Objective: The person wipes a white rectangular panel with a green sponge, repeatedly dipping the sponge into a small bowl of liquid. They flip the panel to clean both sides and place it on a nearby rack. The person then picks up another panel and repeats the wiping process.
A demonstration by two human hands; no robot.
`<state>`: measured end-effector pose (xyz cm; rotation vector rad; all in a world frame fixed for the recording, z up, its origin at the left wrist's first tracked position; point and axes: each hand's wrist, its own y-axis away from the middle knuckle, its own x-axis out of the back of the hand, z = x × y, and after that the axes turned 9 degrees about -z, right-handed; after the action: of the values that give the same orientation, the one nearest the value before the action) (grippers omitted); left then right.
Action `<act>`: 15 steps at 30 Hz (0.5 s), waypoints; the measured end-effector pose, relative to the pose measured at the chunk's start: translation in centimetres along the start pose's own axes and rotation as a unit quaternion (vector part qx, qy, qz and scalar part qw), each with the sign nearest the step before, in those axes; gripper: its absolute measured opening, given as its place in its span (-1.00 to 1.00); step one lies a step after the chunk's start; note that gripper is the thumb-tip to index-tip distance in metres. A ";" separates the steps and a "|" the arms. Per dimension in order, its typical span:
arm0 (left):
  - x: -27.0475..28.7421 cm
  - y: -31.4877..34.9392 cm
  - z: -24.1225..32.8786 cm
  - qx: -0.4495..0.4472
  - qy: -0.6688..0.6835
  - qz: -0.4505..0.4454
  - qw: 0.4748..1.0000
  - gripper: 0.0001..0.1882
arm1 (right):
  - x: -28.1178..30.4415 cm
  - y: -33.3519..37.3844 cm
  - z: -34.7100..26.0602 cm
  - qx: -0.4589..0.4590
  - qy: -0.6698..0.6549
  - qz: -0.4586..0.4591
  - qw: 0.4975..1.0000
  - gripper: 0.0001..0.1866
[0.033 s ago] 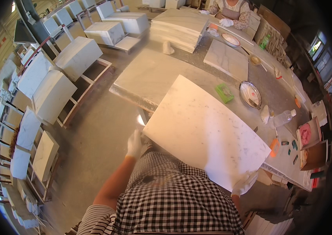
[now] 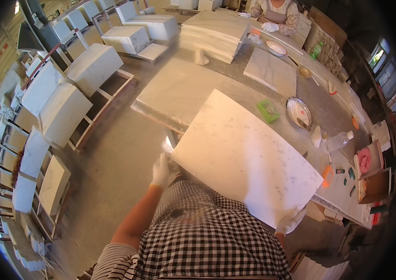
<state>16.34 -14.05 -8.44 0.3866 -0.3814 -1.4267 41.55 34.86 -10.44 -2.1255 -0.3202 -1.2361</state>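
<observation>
A white marble slab (image 2: 240, 154) with grey specks lies at an angle over the near edge of the workbench (image 2: 235, 86), its near side against my checked apron (image 2: 207, 233). My right hand (image 2: 291, 220), in a white glove, is closed on the slab's near right corner. My left hand (image 2: 160, 171), gloved too, is right beside the slab's left corner. Its fingers are too blurred to show whether they grip the edge. Just beyond the slab are a green plastic box (image 2: 268, 111) and a round metal dish (image 2: 298, 113) holding white material and a scraper.
On the bench are a clear bottle (image 2: 338, 141), an orange tool (image 2: 327, 177), another slab (image 2: 271, 71) and a tall slab stack (image 2: 214, 32). Cardboard boxes (image 2: 375, 184) stand at the right. Across the bench is a person (image 2: 277, 16) in white gloves. Racks of stone blocks (image 2: 64, 114) line the left.
</observation>
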 end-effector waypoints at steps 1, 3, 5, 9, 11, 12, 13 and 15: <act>-0.2 0.0 0.5 0.027 0.041 -0.001 0.999 -0.37 | -0.3 1.2 0.6 -0.093 -0.063 -0.031 0.993 -0.38; -0.7 -0.3 0.9 0.090 0.189 -0.019 0.978 -0.34 | -1.0 2.0 1.8 -0.244 -0.189 -0.091 0.947 -0.34; -1.3 -0.8 0.4 0.120 0.297 -0.045 0.946 -0.32 | -1.6 2.0 3.2 -0.352 -0.309 -0.149 0.871 -0.32; -3.3 -1.3 -2.2 0.075 0.365 -0.081 0.925 -0.35 | -3.0 1.4 4.9 -0.352 -0.309 -0.138 0.872 -0.36; -4.0 -1.3 -3.1 0.065 0.328 -0.100 0.937 -0.39 | -4.1 0.4 4.5 -0.326 -0.282 -0.145 0.891 -0.36; -4.1 -1.2 -3.3 0.072 0.298 -0.123 0.944 -0.41 | -4.7 -0.2 4.2 -0.311 -0.270 -0.148 0.899 -0.36; -4.2 -1.0 -3.4 0.087 0.273 -0.130 0.949 -0.43 | -5.1 -0.9 3.7 -0.295 -0.258 -0.155 0.907 -0.36; -4.6 -0.3 -3.2 0.038 0.274 -0.133 0.952 -0.48 | -5.8 -2.1 2.6 -0.266 -0.242 -0.164 0.919 -0.36</act>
<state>17.15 -9.40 -11.47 0.8988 0.0740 -1.4963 39.24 38.74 -15.42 -2.9519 -0.6314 -1.0302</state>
